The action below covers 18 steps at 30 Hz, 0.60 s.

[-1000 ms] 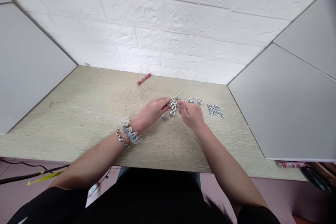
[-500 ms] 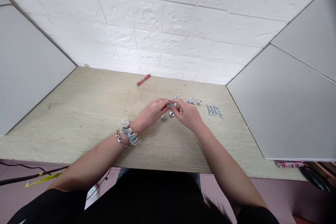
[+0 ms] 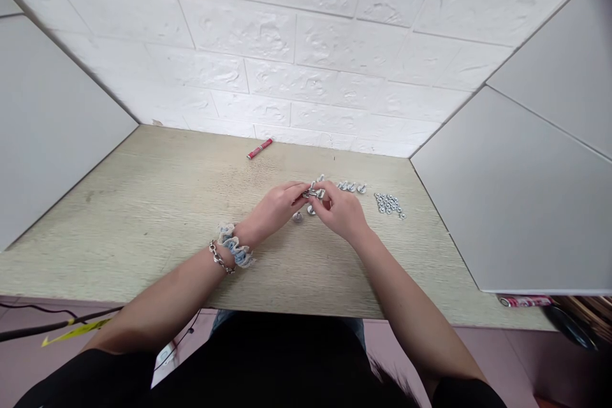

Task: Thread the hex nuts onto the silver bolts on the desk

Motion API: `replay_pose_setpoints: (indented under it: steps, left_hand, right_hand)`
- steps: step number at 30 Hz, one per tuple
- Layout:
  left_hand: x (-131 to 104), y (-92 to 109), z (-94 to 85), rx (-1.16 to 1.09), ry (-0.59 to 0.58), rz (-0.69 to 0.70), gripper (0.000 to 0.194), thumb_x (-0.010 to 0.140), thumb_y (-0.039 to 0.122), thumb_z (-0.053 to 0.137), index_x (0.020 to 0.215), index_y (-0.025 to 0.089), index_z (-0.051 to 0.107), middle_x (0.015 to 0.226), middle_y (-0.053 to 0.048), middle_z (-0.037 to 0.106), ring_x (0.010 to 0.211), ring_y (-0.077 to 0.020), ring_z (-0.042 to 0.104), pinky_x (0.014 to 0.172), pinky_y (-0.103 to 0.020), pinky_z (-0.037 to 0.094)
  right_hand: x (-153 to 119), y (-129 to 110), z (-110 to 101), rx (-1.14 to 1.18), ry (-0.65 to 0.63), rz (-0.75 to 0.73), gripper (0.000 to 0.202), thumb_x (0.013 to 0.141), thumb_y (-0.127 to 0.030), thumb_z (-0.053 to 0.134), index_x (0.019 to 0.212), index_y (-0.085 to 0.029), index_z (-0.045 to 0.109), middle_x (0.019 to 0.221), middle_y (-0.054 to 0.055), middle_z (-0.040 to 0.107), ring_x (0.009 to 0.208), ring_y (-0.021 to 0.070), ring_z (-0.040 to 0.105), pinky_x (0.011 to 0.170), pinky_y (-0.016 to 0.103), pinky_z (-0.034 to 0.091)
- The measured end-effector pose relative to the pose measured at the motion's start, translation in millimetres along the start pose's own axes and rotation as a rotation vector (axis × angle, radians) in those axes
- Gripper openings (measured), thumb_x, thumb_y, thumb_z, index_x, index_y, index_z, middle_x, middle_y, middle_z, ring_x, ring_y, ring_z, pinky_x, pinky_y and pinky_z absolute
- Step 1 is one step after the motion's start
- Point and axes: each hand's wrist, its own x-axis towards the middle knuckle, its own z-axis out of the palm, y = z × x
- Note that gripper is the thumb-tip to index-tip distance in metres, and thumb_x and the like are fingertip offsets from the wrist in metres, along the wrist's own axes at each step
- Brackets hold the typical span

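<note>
Both hands meet above the middle of the table, pinching a small shiny metal bolt (image 3: 313, 193) that lies roughly sideways between the fingertips. My left hand (image 3: 273, 209) closes on its left end, and my right hand (image 3: 345, 213) has thumb and forefinger on its right end. Fingers cover part of it, so whether a nut is on it I cannot tell. Just below the fingers, a bolt with a broad round base (image 3: 298, 217) stands on its head, and another bolt (image 3: 311, 210) is beside it. One more bolt (image 3: 320, 178) shows behind the fingertips.
Several upright bolts (image 3: 352, 187) form a row right of my hands. Farther right lies a cluster of nuts (image 3: 387, 203). A red tube (image 3: 259, 149) rests near the white brick wall (image 3: 268, 86). White panels (image 3: 521, 204) flank the wooden table (image 3: 157, 204).
Both hands keep their pinch on the metal piece, with slight finger movement around it. The whole view has shifted a little; the loose bolts and nuts stay in place.
</note>
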Motion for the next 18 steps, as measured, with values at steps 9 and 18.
replay_pose_setpoints:
  steps: [9, 18]
  left_hand:
    - [-1.0, 0.8, 1.8, 0.019, -0.001, 0.032, 0.023, 0.080, 0.017, 0.054, 0.102, 0.012, 0.056, 0.096, -0.007, 0.065, 0.086, -0.0126, 0.061, 0.076, -0.022, 0.051]
    - [-1.5, 1.0, 1.9, 0.039, 0.023, 0.038, 0.022, 0.080, 0.019, 0.054, 0.101, 0.012, 0.056, 0.095, -0.007, 0.065, 0.085, -0.0125, 0.062, 0.075, -0.022, 0.051]
  right_hand:
    - [1.3, 0.2, 2.2, -0.009, -0.060, -0.026, 0.020, 0.081, -0.032, 0.045, 0.096, -0.023, 0.055, 0.060, -0.004, 0.057, 0.053, 0.0108, 0.051, 0.050, 0.021, 0.029]
    - [0.0, -0.5, -0.7, 0.003, -0.020, 0.049, 0.026, 0.082, -0.042, 0.042, 0.082, -0.021, 0.057, 0.054, -0.003, 0.054, 0.049, 0.0104, 0.048, 0.050, 0.022, 0.028]
